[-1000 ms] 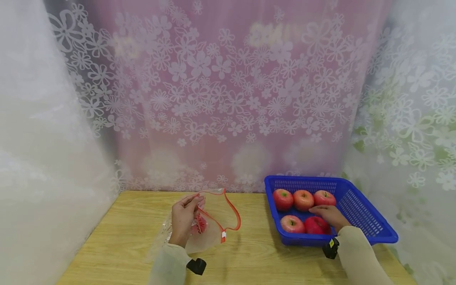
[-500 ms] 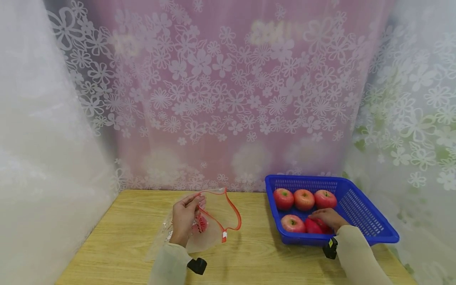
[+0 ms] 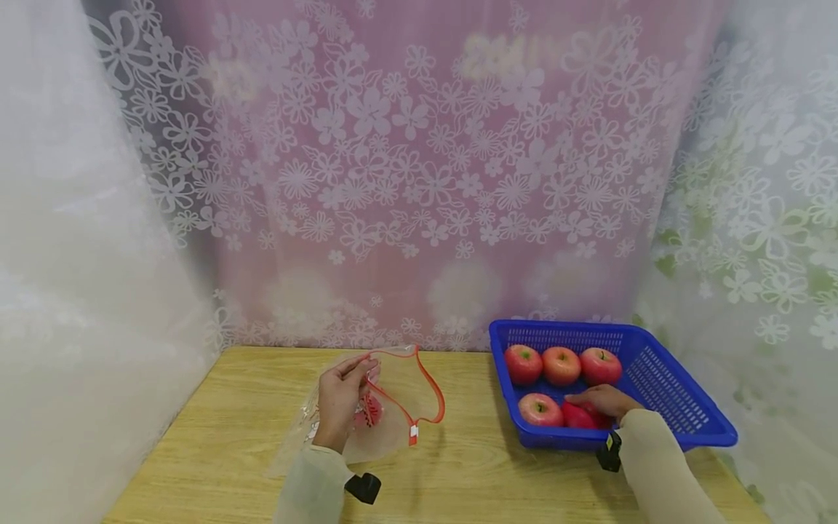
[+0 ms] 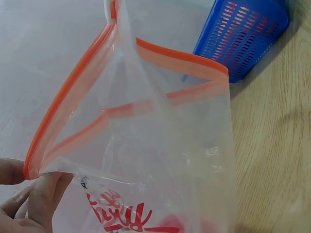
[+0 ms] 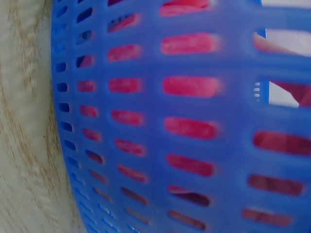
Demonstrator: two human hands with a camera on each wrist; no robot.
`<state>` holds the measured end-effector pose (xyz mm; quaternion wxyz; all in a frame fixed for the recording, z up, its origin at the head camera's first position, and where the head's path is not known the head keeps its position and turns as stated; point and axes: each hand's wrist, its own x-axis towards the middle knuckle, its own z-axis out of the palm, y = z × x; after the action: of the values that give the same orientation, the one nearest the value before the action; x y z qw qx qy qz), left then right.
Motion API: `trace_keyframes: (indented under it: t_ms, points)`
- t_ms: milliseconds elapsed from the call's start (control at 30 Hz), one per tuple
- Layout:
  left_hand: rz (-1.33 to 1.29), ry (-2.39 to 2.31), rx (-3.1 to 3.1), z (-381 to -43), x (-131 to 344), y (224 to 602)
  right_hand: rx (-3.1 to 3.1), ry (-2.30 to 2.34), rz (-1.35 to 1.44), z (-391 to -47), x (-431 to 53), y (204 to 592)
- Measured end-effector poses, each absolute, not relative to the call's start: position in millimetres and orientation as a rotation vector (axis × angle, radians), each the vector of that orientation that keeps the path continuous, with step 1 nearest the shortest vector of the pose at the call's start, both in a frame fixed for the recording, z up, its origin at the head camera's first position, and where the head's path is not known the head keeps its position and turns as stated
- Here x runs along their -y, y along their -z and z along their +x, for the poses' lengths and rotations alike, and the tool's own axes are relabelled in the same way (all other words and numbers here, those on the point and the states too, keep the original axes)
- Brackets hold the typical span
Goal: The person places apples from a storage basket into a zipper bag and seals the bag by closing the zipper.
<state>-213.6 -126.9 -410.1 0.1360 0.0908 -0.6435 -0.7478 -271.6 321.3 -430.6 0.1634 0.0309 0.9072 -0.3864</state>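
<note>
My left hand [image 3: 338, 406] pinches the rim of a clear zip bag [image 3: 399, 429], whose orange-red edge stands parted in a wide loop. Red lettering is printed on the bag, and a pinkish-red shape shows dimly low in it in the left wrist view. Inside a blue plastic basket [image 3: 677, 389], my right hand [image 3: 607, 402] grips a deep red apple [image 3: 579, 416] from above; the hand covers much of it. Several other apples [image 3: 561, 366] sit around it. Through the basket's slots, the right wrist view shows the red apple [image 5: 189, 86] and parts of fingers.
The basket stands at the right of a wooden table [image 3: 471, 466]. A white and orange slider [image 3: 413, 434] hangs at the bag's front corner. Flower-patterned translucent curtains [image 3: 425, 182] enclose the back and sides.
My right hand has come down from above the red apple onto it, and now hides more of it. The left hand and the bag have hardly moved.
</note>
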Motion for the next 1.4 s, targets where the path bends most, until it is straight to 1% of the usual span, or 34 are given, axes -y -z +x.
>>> trace_keyframes:
  t_ms: [467,800,1400]
  points:
    - [0.262,2.171,1.864,-213.3,125.2,409.7,-2.630,1.049,0.000,-275.5,-324.4,429.8]
    - [0.261,2.163,1.877,-212.6,125.8,409.8,-2.607,1.117,0.079,-275.7,-324.5,431.2]
    - [0.272,2.189,1.838,-209.6,128.4,409.9,-2.677,1.173,0.138,-272.1,-322.9,431.1]
